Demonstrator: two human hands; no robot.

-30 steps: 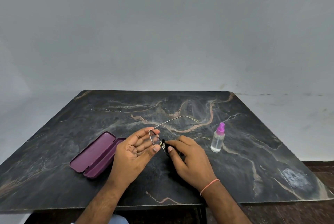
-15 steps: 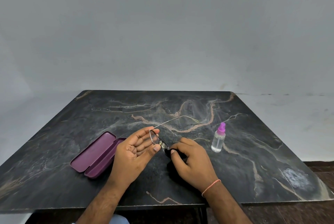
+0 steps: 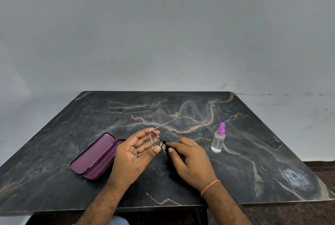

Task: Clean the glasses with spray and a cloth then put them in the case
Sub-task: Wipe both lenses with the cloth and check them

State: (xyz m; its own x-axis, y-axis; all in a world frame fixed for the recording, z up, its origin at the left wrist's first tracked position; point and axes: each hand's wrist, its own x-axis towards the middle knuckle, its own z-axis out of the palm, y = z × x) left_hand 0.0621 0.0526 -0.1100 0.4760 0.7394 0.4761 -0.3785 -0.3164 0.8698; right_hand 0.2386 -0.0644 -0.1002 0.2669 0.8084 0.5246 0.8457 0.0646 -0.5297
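Currently left hand [image 3: 135, 154] pinching glasses [image 3: 157, 140], right hand [image 3: 190, 159] gripping black cloth [image 3: 167, 149] on lens; open purple case [image 3: 97, 155] beside.

Dark marble table against a plain grey wall

The table [image 3: 181, 108] top is black stone with tan and white veins; behind it rises a bare grey wall [image 3: 163, 34], and dark reddish floor [image 3: 322, 168] shows at right.

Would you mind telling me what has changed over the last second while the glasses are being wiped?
The right hand rubbed the black cloth a short way along the lens toward itself and back again. No grip was taken or let go: the left hand still pinches the glasses by the other lens. The open case and spray bottle have not moved on the table.
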